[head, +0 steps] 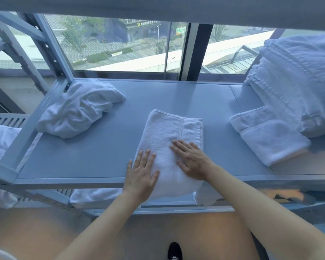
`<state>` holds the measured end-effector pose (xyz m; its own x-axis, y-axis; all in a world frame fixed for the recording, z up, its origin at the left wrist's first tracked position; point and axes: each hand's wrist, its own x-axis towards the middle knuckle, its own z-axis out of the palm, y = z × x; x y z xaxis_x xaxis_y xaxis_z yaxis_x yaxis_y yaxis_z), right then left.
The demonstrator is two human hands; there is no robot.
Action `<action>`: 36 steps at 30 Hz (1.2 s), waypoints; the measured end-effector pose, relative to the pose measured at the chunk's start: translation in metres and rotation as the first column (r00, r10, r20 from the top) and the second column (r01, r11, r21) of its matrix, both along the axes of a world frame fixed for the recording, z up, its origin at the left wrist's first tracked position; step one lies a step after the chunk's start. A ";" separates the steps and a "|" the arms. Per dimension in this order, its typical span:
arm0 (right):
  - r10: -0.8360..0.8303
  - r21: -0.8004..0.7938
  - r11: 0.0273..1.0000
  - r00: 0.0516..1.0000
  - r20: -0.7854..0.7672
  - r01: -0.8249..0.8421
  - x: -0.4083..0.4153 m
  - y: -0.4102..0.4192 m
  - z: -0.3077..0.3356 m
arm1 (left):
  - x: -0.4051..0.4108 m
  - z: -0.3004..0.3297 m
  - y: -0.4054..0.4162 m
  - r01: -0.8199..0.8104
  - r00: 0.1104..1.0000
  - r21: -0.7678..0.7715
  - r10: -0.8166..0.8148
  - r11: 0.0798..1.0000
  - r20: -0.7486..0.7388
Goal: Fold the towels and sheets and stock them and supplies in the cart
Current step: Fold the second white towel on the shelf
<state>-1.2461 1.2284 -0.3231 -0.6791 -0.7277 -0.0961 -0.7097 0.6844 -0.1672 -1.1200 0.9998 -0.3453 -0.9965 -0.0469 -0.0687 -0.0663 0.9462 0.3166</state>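
Observation:
A white towel lies folded lengthwise in the middle of the grey shelf, its near end hanging over the front edge. My left hand lies flat on the towel's left edge with fingers straight. My right hand presses flat on the towel's right part, fingers spread. A crumpled white towel sits at the shelf's left. A neatly folded towel rests at the right.
A tall stack of folded white linen stands at the far right. More white linen lies on a lower shelf at left and below the front edge. A metal rack post rises at left; a window is behind.

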 end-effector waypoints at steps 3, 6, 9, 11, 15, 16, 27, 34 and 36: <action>-0.129 -0.157 0.977 0.985 0.113 0.146 0.027 0.004 -0.013 | 0.018 0.000 0.015 -0.043 0.999 -0.008 0.043 0.999 -0.015; -0.121 -0.189 0.972 0.989 0.089 0.136 0.043 0.017 -0.024 | 0.017 0.006 0.011 0.050 0.987 -0.098 -0.063 0.994 -0.145; -0.067 -0.174 0.981 0.995 0.076 0.079 0.042 0.020 -0.021 | 0.006 0.002 -0.004 0.247 0.949 -0.165 -0.273 0.955 -0.157; -0.036 -0.166 0.985 0.997 0.074 0.048 0.042 0.021 -0.017 | 0.003 -0.004 -0.010 0.345 0.920 -0.152 -0.365 0.926 -0.139; 0.014 -0.176 0.984 0.999 0.046 -0.005 0.048 0.027 -0.016 | 0.016 -0.021 -0.005 0.326 0.911 -0.200 -0.363 0.924 -0.197; 0.039 -0.165 0.986 0.999 0.034 -0.033 0.049 0.029 -0.017 | 0.021 -0.025 -0.004 0.319 0.908 -0.205 -0.360 0.925 -0.212; 0.034 -0.040 0.999 0.995 -0.089 -0.037 0.069 0.032 -0.024 | 0.031 -0.025 0.002 0.280 0.830 -0.233 -0.357 0.931 -0.428; -0.150 -0.241 0.964 0.980 -0.134 0.114 0.114 0.037 -0.006 | 0.050 0.004 0.010 0.267 0.812 -0.220 -0.342 0.938 -0.473; -0.162 -0.263 0.959 0.967 -0.197 0.107 0.127 0.042 0.007 | 0.064 0.016 0.013 0.276 0.803 -0.204 -0.342 0.939 -0.488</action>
<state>-1.1193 1.2701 -0.3165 -0.7570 -0.6098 0.2346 -0.6514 0.7325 -0.1980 -1.0564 1.0132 -0.3293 -0.8495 0.2952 0.4372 0.3754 0.9205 0.1079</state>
